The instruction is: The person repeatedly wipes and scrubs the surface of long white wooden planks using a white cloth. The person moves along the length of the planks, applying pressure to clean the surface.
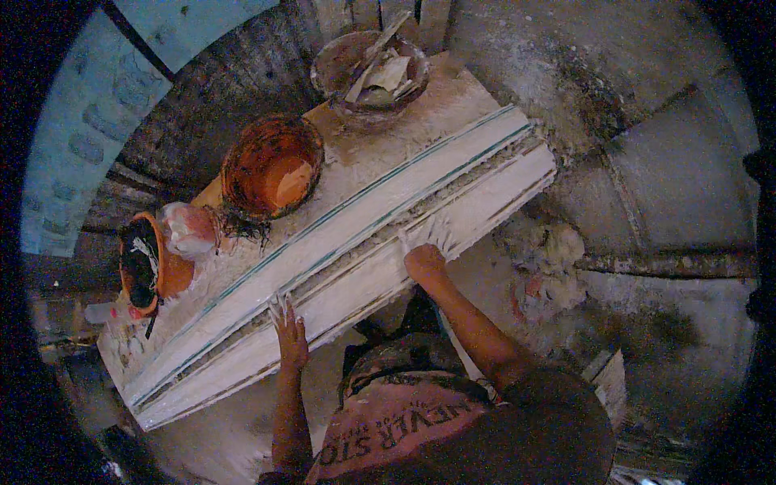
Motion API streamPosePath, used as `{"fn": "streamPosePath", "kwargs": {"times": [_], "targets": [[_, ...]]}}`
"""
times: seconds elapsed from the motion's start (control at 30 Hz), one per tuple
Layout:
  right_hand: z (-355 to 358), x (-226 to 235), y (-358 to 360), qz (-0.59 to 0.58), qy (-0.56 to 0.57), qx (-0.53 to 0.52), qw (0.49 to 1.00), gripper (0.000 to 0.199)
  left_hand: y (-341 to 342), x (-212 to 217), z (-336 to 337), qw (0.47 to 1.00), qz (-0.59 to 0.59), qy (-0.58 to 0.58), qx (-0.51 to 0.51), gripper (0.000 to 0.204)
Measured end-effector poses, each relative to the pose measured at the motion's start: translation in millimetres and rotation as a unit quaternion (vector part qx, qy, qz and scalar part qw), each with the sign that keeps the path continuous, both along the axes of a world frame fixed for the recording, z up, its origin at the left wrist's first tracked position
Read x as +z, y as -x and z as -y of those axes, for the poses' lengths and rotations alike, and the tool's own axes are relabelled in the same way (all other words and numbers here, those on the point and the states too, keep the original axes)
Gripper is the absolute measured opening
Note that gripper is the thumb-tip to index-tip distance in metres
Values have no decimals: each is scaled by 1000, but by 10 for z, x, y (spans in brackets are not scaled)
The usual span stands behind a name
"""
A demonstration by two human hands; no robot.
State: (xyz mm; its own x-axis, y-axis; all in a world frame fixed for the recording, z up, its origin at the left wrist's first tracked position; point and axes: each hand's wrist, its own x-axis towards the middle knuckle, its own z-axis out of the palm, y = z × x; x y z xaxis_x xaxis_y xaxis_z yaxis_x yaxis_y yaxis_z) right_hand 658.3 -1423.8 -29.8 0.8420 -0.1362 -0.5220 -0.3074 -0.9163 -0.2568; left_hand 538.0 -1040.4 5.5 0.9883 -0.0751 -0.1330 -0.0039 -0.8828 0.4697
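A long white plaster-like moulding piece (339, 218), with teal stripes along its far strip and a rough grey groove between its two strips, lies slantwise on a board. My left hand (289, 333) reaches its near strip at the left, fingers stretched and apart, white paste on their tips. Farther right, my right hand (426, 260) rests on the same near strip. White, paste-coated shapes beyond its knuckles look like spread fingers, though they blend into the white surface. In neither hand do I make out a held object.
Beyond the piece stand an orange bowl (271, 166) with dark stains, a basin (327, 69) holding a stick and scraps, and an orange pot (155, 263) beside a whitish plastic bag (190, 229). The board (477, 97) extends under the piece. Pale clumps (558, 259) lie on the right.
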Motion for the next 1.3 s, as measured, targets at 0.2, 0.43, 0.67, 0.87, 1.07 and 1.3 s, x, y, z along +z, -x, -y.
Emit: {"fn": "streamPosePath", "kwargs": {"times": [0.2, 0.43, 0.67, 0.87, 1.07, 1.3], "targets": [[260, -199, -326, 104, 110, -183, 971, 55, 39, 32, 79, 996, 2, 67, 59, 60], [1768, -246, -868, -4, 85, -10, 996, 42, 77, -59, 405, 991, -24, 73, 105, 59], [3470, -335, -1552, 61, 159, -26, 985, 36, 166, 106, 653, 985, -31, 55, 162, 59], [4393, 27, -1944, 62, 213, 13, 975, 36, 242, 196, 868, 990, -25, 72, 121, 60], [4709, 170, -2315, 103, 215, 17, 971, 36, 162, 304, 1079, 986, -58, 44, 150, 62], [4951, -121, -2122, 96, 258, -47, 960, 36, -23, 568, 1345, 984, -72, 31, 159, 59]]}}
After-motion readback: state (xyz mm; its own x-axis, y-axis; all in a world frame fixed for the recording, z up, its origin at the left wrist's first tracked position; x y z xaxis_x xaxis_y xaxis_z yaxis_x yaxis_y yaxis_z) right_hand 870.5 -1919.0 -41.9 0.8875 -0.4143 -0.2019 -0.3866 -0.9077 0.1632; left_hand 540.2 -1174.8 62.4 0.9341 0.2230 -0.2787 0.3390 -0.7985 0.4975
